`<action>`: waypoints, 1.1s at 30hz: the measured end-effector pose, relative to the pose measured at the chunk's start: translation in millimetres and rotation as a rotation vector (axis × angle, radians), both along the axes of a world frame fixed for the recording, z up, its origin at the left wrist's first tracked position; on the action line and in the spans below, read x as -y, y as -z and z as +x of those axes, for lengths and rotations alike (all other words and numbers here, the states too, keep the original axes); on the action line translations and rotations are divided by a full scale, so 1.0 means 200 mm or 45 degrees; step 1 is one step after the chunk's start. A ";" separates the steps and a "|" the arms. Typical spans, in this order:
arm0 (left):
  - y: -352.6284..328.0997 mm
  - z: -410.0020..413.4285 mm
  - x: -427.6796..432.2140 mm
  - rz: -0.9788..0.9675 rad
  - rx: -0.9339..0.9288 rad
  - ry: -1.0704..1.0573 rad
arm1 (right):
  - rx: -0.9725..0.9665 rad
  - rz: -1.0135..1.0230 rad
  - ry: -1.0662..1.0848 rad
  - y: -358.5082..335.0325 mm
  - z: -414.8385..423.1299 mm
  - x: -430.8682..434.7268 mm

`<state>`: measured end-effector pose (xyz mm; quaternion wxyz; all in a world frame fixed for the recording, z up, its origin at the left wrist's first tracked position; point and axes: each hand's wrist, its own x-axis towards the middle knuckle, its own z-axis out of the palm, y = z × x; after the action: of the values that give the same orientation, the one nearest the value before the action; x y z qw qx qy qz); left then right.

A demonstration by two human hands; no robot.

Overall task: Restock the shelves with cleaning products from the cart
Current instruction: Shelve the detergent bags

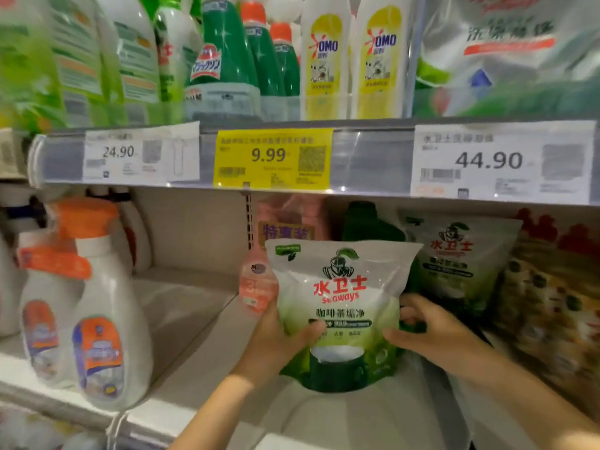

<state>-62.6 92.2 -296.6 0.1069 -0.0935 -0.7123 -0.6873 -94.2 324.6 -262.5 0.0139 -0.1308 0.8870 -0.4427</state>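
Holding the pouch upright between both hands. My left hand grips its lower left side with the thumb across the front. My right hand curls round its lower right edge. The base is at or just above the lower shelf; I cannot tell whether it rests there.

Judgement: this pouch is mid-placement and not yet let go. A matching pouch stands behind it, just beyond my right hand, so this spot is partly stocked. The cart is not in view, so I cannot tell how much stock remains.

- Pink bottle: just above my left hand, close against the pouch's left edge.
- Dark green bottle: further back, behind the pouch.
- Patterned pack: out past my right hand.
- White spray bottles: well off beyond my left hand.

Judgement: the pink bottle and the rear pouch would crowd a straight push back.
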 end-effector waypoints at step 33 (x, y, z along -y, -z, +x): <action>-0.14 0.76 -0.17 -0.036 -0.119 0.103 | -0.303 -0.509 0.198 -0.06 1.12 -0.11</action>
<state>89.2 126.9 -268.5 0.1107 -0.1558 -0.7119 -0.6758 130.3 346.5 -251.0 -0.1510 -0.1135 0.7846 -0.5906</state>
